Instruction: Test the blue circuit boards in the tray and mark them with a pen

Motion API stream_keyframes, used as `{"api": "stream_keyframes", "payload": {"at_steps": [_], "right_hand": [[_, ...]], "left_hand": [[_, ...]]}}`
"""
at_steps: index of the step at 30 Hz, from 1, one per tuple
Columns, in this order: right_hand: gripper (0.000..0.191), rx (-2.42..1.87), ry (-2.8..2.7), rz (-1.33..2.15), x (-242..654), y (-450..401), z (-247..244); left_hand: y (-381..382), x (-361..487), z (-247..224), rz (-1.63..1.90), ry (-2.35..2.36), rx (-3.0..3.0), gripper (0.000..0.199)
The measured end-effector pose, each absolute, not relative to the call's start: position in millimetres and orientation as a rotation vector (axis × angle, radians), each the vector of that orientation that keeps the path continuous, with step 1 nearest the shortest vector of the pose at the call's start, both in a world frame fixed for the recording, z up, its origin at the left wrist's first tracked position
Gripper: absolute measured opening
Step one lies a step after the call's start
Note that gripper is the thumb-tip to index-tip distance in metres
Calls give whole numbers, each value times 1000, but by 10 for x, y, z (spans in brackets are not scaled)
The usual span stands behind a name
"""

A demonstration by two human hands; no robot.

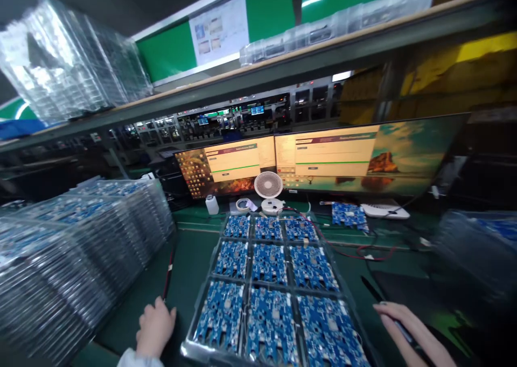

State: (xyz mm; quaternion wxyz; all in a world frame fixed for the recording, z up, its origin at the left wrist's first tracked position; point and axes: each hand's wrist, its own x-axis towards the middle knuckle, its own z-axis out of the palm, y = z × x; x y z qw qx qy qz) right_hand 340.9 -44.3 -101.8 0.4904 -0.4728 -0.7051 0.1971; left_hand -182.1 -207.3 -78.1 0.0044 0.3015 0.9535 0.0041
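My left hand (pixel 155 326) is closed at the lower left, its fingers curled on the end of a thin red and black cable (pixel 170 267). That cable runs away from me across the green mat. Between my hands lies a clear plastic tray (pixel 196 316) with blue circuit boards (pixel 270 262) in a grid of compartments. To the right of the tray, my right hand (pixel 412 332) grips a slim black pen-like tool (pixel 369 288), its tip pointing forward and left. Whether it is a pen or tweezers does not show clearly.
Tall stacked trays of boards (pixel 92 254) stand on the left. Behind the tray are a small white fan (pixel 269 185), a white bottle (pixel 211 204), a tape roll (pixel 243 204) and two monitors (pixel 335 157). A single blue board (pixel 349 216) and wires lie at right. A shelf (pixel 283 60) crosses above.
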Motion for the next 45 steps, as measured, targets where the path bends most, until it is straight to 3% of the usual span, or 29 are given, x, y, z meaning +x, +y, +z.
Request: {"api": "stream_keyframes", "payload": {"at_steps": [7,12,15,19,27,37,42,45], "right_hand": [[30,-1217,-1666,500,3168,-155,-1079],[28,-1213,-1691,463,3258,-206,-1323],[25,-1133,-1740,447,3266,-240,-1321],[23,-1142,-1760,452,3256,-237,-1296],[24,-1153,-1756,447,3245,-231,-1281],[23,-1165,-1773,448,3256,-241,-1280],[22,-1168,-1793,438,3282,-232,-1321],[21,-1169,-1805,433,3309,-225,-1360]], "left_hand": [[-2120,-1948,-646,327,2774,929,31],[-1829,-1504,-384,1360,2165,725,32],[-1593,-1085,-326,1568,1912,641,37],[-1364,-710,-340,1598,1719,560,54],[-1150,-386,-447,1531,1611,656,57],[-1340,-418,-368,962,2066,1195,35],[-1162,-481,-94,1192,1683,1048,40],[-836,-539,62,1313,1476,1117,32]]}}
